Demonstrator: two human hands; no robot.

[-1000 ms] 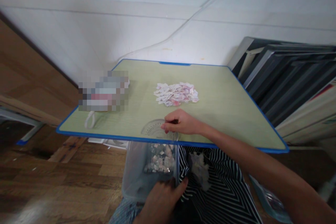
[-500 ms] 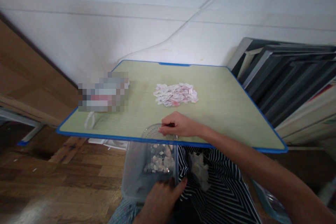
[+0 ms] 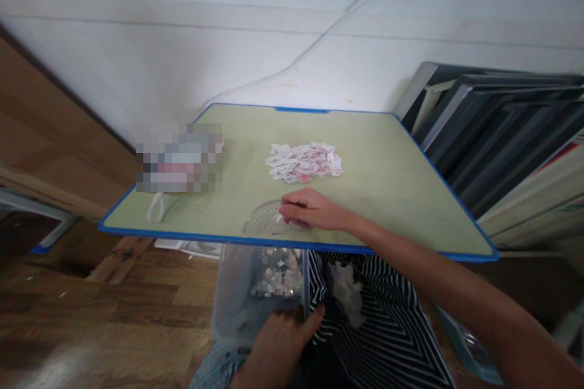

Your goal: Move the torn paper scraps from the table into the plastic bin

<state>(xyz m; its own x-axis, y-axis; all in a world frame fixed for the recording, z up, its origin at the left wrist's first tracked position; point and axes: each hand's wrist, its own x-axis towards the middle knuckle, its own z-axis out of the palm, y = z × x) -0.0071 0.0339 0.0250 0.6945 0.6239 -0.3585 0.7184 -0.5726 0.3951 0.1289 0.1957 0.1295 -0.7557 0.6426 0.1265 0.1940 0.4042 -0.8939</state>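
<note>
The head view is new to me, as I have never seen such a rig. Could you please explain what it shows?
There is no machine here: these are a person's two bare hands. The only camera is worn on the head and looks forward and down.

On the pale green, blue-edged table lie a flat heap of white and pinkish paper scraps, a clear, half-round protractor near the front edge, and, at the left, a pixelated item that I cannot identify.

The right hand is above the protractor, fingertips pinched; a tiny white bit seems to show there, too small to name. Below the table edge, the left hand appears to grip a translucent plastic box containing small pale pieces.
</note>
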